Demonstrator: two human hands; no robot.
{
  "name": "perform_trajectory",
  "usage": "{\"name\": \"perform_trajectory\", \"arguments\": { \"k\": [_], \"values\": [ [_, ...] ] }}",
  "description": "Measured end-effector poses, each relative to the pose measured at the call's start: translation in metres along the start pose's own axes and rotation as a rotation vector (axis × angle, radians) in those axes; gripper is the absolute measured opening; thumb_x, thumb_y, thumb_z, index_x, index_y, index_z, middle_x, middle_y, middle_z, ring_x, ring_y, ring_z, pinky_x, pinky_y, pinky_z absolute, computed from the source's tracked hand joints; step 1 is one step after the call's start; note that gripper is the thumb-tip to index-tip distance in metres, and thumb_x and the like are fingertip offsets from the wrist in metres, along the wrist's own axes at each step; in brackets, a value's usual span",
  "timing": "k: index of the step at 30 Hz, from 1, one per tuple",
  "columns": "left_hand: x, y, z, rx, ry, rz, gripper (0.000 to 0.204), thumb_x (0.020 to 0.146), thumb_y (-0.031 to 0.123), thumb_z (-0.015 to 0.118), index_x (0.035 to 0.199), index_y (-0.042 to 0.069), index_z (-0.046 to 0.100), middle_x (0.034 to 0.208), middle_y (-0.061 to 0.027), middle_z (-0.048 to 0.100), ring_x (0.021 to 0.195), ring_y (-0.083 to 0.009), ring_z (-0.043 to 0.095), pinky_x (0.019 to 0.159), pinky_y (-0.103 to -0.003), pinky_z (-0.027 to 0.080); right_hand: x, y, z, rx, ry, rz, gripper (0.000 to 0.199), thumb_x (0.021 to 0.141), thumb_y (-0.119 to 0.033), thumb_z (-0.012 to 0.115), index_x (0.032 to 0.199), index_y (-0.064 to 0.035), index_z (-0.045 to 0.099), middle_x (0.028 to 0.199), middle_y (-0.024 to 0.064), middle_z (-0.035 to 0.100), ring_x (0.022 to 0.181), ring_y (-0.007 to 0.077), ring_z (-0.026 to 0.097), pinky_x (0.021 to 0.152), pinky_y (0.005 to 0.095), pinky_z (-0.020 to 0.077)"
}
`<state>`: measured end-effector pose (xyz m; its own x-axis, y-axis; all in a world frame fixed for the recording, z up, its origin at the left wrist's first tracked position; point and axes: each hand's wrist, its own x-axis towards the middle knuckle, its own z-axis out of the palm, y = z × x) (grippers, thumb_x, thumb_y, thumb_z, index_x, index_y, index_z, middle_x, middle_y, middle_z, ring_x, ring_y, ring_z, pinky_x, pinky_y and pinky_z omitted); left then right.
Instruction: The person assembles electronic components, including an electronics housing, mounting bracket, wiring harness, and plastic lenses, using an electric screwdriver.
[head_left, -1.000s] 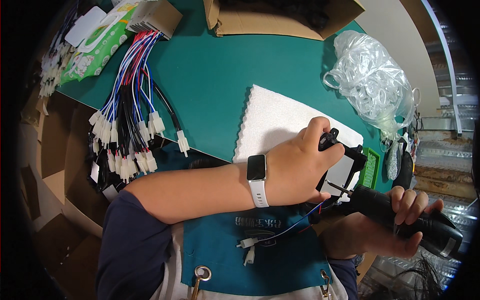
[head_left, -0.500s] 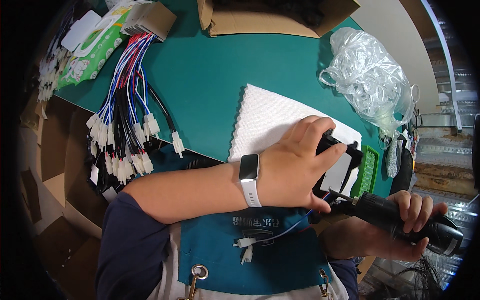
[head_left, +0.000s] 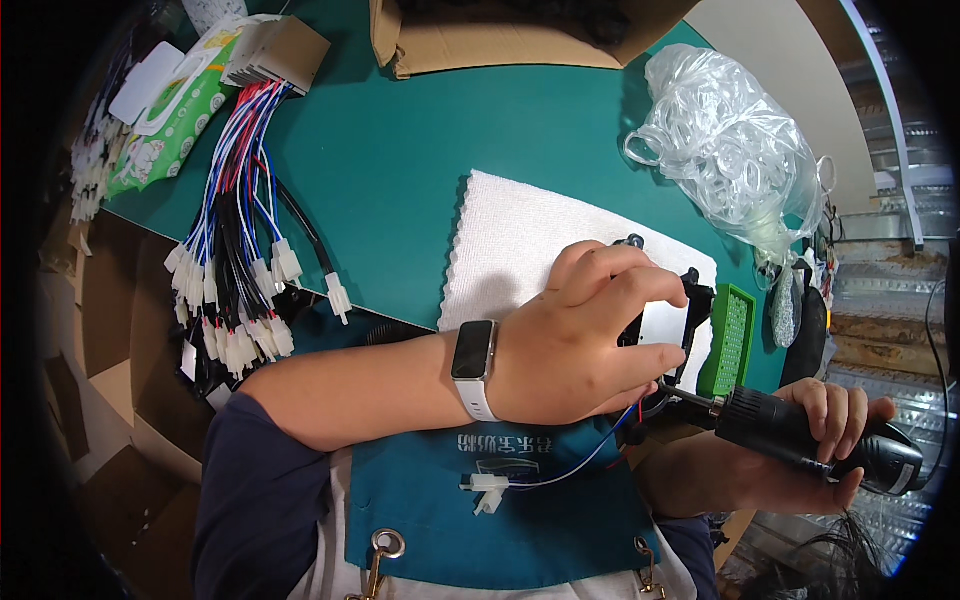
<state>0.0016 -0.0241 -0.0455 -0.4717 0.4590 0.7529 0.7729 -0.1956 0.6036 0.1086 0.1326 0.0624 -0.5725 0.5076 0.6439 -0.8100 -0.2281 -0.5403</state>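
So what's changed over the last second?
Left hand shifted toward the body over the black frame, uncovering its far corner. Right hand eased the black driver slightly toward the body; its tip now sits by the left hand. Scene drifted left in view, likely camera motion. Unchanged: right grip on the driver; white cloth, wire bundle, plastic bag.

From left to right sit a green packet (head_left: 178,142), cardboard box (head_left: 500,55) and clear bag (head_left: 735,145).
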Motion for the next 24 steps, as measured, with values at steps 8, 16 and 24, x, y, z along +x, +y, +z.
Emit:
{"name": "perform_trajectory", "arguments": {
  "k": [8, 16, 24],
  "values": [
    [-0.004, -0.003, -0.001, 0.026, 0.024, 0.090, 0.022, 0.065, 0.014, 0.078, 0.084, 0.016, 0.068, 0.117, -0.0071, 0.056, 0.109, -0.0294, 0.045, 0.088, -0.042, 0.037, -0.002, 0.003, 0.002, -0.019, 0.007, -0.001, 0.060, 0.079, -0.015, 0.067, 0.130, 0.0011, 0.040, 0.081, 0.0024, 0.049, 0.065, 0.0095, 0.053, 0.066, 0.0266, 0.0463],
    [-0.001, -0.004, -0.006, 0.023, -0.034, 0.135, 0.033, 0.064, 0.021, 0.081, 0.093, 0.013, 0.068, 0.122, -0.0105, 0.053, 0.114, -0.0331, 0.044, 0.094, -0.044, 0.037, -0.007, 0.006, 0.001, -0.071, -0.086, -0.017, 0.064, 0.077, -0.016, 0.069, 0.131, 0.0017, 0.039, 0.081, 0.0025, 0.048, 0.064, 0.0093, 0.052, 0.067, 0.0266, 0.0446],
    [0.002, -0.002, -0.003, 0.082, -0.200, -0.246, 0.089, 0.064, 0.041, 0.086, 0.134, 0.003, 0.045, 0.137, -0.0252, 0.033, 0.126, -0.0490, 0.039, 0.106, -0.051, 0.038, 0.002, 0.011, 0.006, -0.169, -0.206, 0.029, 0.063, 0.076, -0.019, 0.066, 0.130, 0.0040, 0.044, 0.083, 0.0020, 0.046, 0.067, 0.0087, 0.047, 0.069, 0.0262, 0.0392]
  ]
}}
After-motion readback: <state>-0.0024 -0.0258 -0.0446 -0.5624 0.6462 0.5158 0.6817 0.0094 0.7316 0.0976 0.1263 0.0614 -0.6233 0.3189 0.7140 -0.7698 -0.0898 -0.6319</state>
